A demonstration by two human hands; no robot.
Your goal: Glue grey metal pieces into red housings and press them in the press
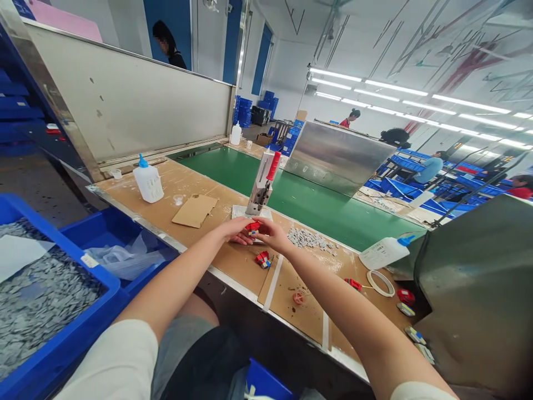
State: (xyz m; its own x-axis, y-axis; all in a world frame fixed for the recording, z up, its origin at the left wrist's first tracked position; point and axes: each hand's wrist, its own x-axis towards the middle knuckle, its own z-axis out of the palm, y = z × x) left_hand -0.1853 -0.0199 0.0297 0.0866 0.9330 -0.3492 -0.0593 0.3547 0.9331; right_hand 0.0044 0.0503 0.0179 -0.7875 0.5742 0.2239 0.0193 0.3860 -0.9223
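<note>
At the near edge of the cardboard-covered worktop (pixel 200 186), my left hand (pixel 237 229) and right hand (pixel 272 234) pinch the small red plastic part (pixel 252 226) between their fingers, steadying it just before the red-handled lever press (pixel 263 183).

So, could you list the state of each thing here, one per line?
Left hand: pinching the red part.
Right hand: also on the red part.
Red part: held between both hands, at the press base.
Press: upright, red handle raised.
Near bottle: upright, capped.
Far bottle: lying on its side.
Tape roll: lying flat.
</note>
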